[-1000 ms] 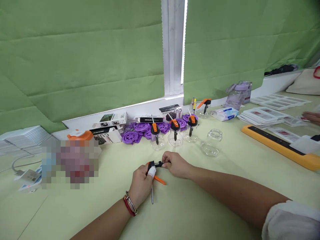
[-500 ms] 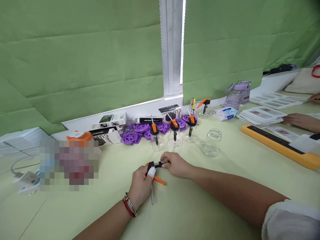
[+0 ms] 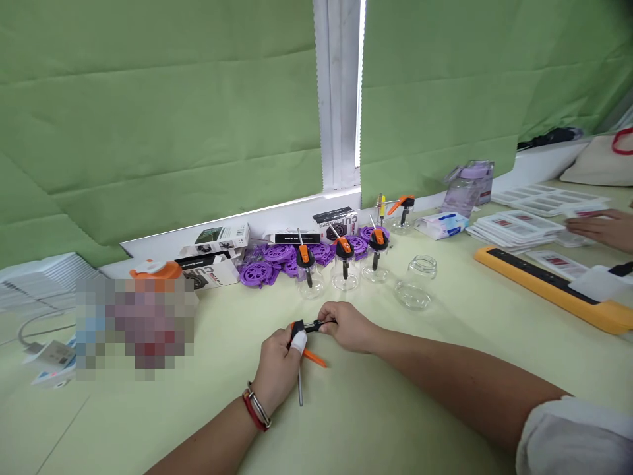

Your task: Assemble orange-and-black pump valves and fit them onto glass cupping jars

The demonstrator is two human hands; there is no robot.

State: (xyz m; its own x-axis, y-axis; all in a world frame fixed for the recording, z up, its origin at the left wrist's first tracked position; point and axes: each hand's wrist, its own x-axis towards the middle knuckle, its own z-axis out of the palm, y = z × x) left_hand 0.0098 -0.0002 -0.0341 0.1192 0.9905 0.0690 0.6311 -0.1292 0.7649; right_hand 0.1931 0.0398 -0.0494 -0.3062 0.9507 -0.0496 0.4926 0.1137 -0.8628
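Observation:
A black-and-orange pump head [image 3: 298, 325] is held between my two hands over the table. My left hand [image 3: 277, 366], with white wrapping on the thumb, is closed around its body. The orange lever [image 3: 314, 357] and a thin metal rod stick out below that hand. My right hand [image 3: 350, 326] pinches the black stem end, and its fingers partly hide it. Beyond my hands stands an open glass jar [image 3: 415, 287] with no top. Several glass jars [image 3: 345, 277] fitted with similar orange and black heads stand in front of purple plastic wheel-shaped parts [image 3: 257, 273].
Cup holder boxes [image 3: 210, 270] lean near the wall, and a yellow-handled screwdriver [image 3: 382, 208] is behind the jars. At right are a yellow-and-black paper trimmer [image 3: 548, 290], stacked printed sheets [image 3: 514, 227] and a co-worker's hand [image 3: 601, 227]. A blurred patch covers items at left.
My hands keep the same hold on the pump head with hardly any shift. At the right, the co-worker's hand has moved a little over the sheets.

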